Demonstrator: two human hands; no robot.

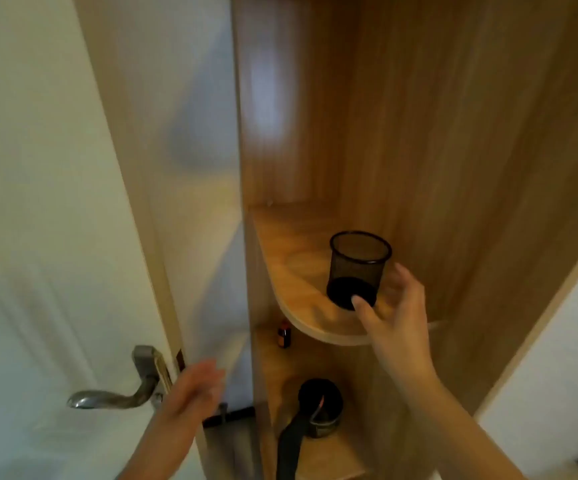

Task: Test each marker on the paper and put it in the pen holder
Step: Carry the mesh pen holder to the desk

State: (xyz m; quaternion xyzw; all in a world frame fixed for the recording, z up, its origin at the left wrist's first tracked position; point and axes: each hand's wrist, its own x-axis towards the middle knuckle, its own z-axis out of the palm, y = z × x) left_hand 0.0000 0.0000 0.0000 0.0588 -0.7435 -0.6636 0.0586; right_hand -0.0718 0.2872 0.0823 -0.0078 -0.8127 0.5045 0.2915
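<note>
A black mesh pen holder (358, 268) stands upright and empty on a rounded wooden shelf (301, 292). My right hand (396, 317) is just to its right and below, fingers spread; the thumb tip touches the holder's base, and the other fingers reach behind its right side. The holder rests on the shelf, not lifted. My left hand (194, 393) hovers low at the left with blurred, parted fingers and holds nothing. No marker or paper is in view.
A white door with a metal lever handle (114, 396) is at the left. On the lower shelf stand a small brown bottle (284, 336) and a dark round container with a black strap (320, 410). Wooden cabinet walls close in behind and at right.
</note>
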